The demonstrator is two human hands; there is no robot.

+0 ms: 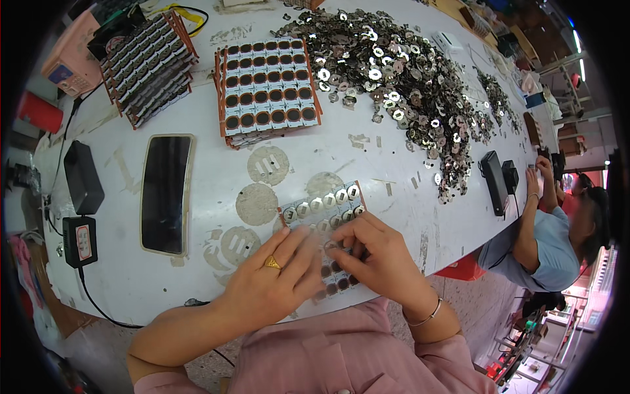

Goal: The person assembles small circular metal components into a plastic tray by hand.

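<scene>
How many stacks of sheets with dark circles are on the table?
2: the left stack, near the pink box at the upper left, and the right stack, beside the heap of metal discs. No others show.

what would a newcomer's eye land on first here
Probably the glittering heap of small metal pieces, sprawled across the far middle and right of the white table. Next might come the stack of panels just left of it, with neat rows of dark circles. Then, at the near edge, the left hand, wearing a gold ring, and the right hand over a panel partly covered with shiny discs.
</scene>
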